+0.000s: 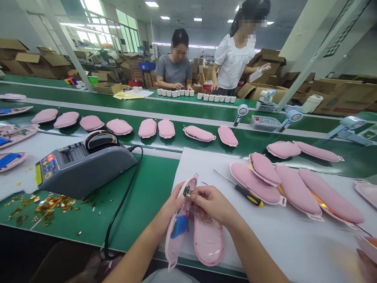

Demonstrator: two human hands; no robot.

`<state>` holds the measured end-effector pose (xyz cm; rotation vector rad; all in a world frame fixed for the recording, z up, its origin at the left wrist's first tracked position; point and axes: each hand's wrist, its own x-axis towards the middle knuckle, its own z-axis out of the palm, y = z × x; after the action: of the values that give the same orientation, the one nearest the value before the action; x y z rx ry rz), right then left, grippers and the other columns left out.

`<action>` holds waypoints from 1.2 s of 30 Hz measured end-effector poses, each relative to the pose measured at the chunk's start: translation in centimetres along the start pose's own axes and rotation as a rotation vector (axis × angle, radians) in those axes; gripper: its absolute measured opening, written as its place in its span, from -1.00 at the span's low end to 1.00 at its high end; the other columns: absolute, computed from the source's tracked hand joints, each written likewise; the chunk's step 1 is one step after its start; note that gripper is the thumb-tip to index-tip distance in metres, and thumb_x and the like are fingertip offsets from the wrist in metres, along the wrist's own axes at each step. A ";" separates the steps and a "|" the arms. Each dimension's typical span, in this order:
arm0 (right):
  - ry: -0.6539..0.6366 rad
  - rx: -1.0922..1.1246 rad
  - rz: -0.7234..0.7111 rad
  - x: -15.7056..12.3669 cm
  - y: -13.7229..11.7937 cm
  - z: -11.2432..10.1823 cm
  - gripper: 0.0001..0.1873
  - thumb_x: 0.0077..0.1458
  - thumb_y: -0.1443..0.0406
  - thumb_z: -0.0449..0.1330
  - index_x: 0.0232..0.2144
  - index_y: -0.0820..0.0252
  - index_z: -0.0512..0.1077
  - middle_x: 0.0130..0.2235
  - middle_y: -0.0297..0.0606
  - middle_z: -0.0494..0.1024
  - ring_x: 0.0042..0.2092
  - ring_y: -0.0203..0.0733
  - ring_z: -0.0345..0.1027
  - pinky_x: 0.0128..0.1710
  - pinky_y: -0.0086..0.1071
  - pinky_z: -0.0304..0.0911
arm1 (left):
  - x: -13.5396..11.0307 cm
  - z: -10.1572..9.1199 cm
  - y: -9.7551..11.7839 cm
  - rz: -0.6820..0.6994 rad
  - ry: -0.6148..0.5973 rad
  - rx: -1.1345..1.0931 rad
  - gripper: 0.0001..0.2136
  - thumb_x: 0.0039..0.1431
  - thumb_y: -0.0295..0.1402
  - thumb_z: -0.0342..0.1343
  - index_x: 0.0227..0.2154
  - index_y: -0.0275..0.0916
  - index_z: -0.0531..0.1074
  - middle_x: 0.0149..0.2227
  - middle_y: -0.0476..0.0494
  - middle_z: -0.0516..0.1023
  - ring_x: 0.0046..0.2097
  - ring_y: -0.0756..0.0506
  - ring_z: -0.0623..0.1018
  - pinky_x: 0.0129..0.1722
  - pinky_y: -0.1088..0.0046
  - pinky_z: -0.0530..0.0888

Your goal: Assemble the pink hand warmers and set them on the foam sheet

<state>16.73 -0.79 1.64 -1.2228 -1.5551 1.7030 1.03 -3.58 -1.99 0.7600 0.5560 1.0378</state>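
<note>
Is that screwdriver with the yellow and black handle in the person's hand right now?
No, the screwdriver lies on the white sheet, apart from the right hand, which works at the open pink shell with the left hand.

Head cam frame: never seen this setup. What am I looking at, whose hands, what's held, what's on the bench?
There is no machine doing the work here. The one picture comes from a camera worn on a person's head, looking forward and down, so the two forearms entering from the bottom are that person's own.

The left hand holds an open pink shell on edge; a blue part and thin wires show inside it. The right hand pinches at a small circuit board near the shell's top. A second pink half lies flat on the white mat just below.

Around them: a yellow-handled screwdriver, a pile of closed pink shells to the right, and a grey tape dispenser with a black cable to the left. More pink shells sit in a row on the green belt. Two other people work at the far side.
</note>
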 end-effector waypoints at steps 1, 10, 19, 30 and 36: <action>-0.008 -0.001 0.007 0.0 -0.1 -0.1 -0.79 0.01 0.28 0.10 -0.62 0.18 0.27 -0.68 -0.49 0.28 -0.67 -0.45 0.11 -0.68 -0.53 -0.01 | 0.0 -0.1 -0.1 0.001 -0.009 0.012 -0.40 0.10 -0.09 0.18 0.17 -0.17 0.20 -0.12 -0.21 0.53 -0.16 -0.20 0.56 -0.13 0.27 0.42; -0.051 -0.011 0.050 -0.1 -0.7 0.1 -0.79 -0.02 0.36 0.08 -0.65 0.17 0.22 -0.72 -0.48 0.28 -0.71 -0.43 0.12 -0.70 -0.53 0.02 | 0.2 -0.9 0.4 -0.046 -0.010 0.295 -0.38 0.07 -0.05 0.19 0.16 -0.07 0.16 0.01 -0.17 0.45 -0.02 -0.22 0.49 -0.08 0.29 0.41; 0.441 -0.505 0.000 -0.2 -0.5 -4.1 -0.57 0.13 0.11 0.06 -0.01 0.16 0.39 -0.18 -0.20 0.47 -0.29 -0.19 0.35 -0.22 -0.29 0.21 | 0.4 -1.1 -0.4 0.009 0.161 0.132 -0.45 0.08 -0.08 0.19 0.13 0.00 0.25 0.17 -0.10 0.40 0.18 -0.29 0.38 0.05 0.28 0.38; 0.334 -0.410 -0.037 -0.2 -0.8 -3.1 -0.79 0.14 0.23 0.02 -0.43 0.18 0.39 -0.36 -0.29 0.50 -0.31 -0.25 0.31 -0.26 -0.40 0.19 | 0.1 -1.3 0.2 -0.003 0.125 0.069 -0.48 0.08 -0.15 0.21 0.11 -0.08 0.31 0.10 -0.14 0.47 0.07 -0.28 0.48 0.02 0.28 0.38; 0.111 -0.120 -0.027 -3.0 -1.8 0.2 -0.84 0.11 0.23 0.06 -0.45 0.18 0.33 -0.53 -0.41 0.36 -0.46 -0.34 0.19 -0.43 -0.46 0.12 | 0.0 -0.8 -0.1 0.071 0.050 0.078 -0.45 0.09 -0.06 0.17 0.12 -0.12 0.27 -0.04 -0.16 0.53 -0.05 -0.22 0.52 -0.05 0.30 0.39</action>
<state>17.58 -3.14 4.14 -1.3267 -1.6186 1.5169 0.53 -3.33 -2.58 0.8300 0.6188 1.1082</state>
